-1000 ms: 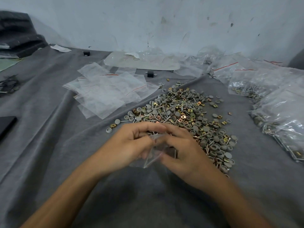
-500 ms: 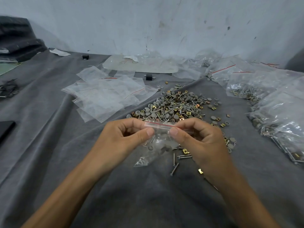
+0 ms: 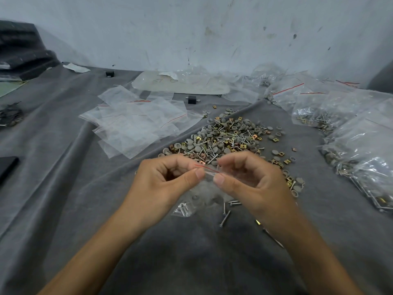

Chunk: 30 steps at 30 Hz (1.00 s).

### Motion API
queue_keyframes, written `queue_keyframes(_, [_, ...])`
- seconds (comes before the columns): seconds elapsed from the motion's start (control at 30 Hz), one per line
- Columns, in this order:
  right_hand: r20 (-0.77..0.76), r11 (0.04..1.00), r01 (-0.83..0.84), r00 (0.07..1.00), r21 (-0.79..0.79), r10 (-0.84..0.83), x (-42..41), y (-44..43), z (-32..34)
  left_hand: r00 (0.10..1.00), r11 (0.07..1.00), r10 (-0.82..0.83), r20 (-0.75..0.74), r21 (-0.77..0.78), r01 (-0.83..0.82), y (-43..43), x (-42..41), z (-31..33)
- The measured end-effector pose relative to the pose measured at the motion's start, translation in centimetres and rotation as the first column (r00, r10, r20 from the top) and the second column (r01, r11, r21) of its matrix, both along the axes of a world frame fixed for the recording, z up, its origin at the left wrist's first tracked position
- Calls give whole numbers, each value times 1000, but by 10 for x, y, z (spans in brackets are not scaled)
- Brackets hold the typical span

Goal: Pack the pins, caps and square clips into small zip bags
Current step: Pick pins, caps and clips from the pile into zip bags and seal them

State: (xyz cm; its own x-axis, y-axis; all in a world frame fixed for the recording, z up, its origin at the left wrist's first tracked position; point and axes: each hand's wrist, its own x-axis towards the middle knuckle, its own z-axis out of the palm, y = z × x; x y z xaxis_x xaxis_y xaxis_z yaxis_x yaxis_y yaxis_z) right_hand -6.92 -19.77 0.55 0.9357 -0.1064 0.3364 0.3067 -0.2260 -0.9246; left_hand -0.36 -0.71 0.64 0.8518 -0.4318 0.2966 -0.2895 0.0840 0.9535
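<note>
Both the left hand (image 3: 163,184) and right hand (image 3: 248,182) are pinching the bag's (image 3: 197,199) red-lined top, which is running left-right, while its body is hanging down; no readable writing.

**Both hands pinch the top of one bag**

The left hand (image 3: 168,184) and the right hand (image 3: 253,182) are held close together in the middle of the view, with the palms turned partly toward each other. Each hand pinches the upper edge of the small zip bag (image 3: 198,193) between thumb and index finger. The two thumb tips are just beside each other, with the nails facing the camera. The other fingers of both hands are curled inward. Both wrists look nearly straight. The bare left forearm (image 3: 89,258) enters from the lower left corner and the bare right forearm (image 3: 314,258) from the lower right.
</note>
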Motion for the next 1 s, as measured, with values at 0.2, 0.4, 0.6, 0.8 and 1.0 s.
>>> queue_keyframes(0.2, [-34,992,-51,998,-112,48,-2,0,-1,993,993,-110,45,52,108,-4,-4,-4])
queue_keyframes(0.4, [-67,996,-65,996,-62,61,-2,-1,-1,988,989,-143,61,52,140,-5,-4,-4])
queue_keyframes(0.6, [-67,995,-57,996,-78,52,-1,-1,-3,989,989,-139,56,59,135,-4,-4,-4])
queue_keyframes(0.8, [-74,997,-8,997,-82,2,2,-8,-3,998,997,-55,6,49,54,1,0,-1])
queue_keyframes(1.0, [-73,997,-5,997,-82,-1,2,-9,-2,999,998,-38,5,44,38,3,-1,2])
